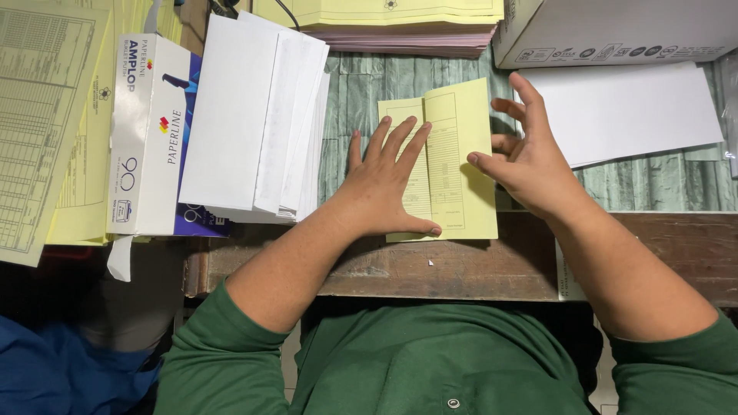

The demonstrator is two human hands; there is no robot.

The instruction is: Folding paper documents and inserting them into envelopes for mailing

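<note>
The folded yellow form (450,165) lies near the front edge of the counter (461,269), about midway along it, with my left hand (384,188) pressed flat on its left half, fingers spread, grip apart. My right hand (530,161) hovers at the form's right edge, its grip loose and clamped on nothing, thumb tip touching the paper. A stack of white envelopes (254,123) leans on an envelope box (150,131) toward the left edge, and a white sheet (630,107) lies to the right under a cardboard box (615,27).
</note>
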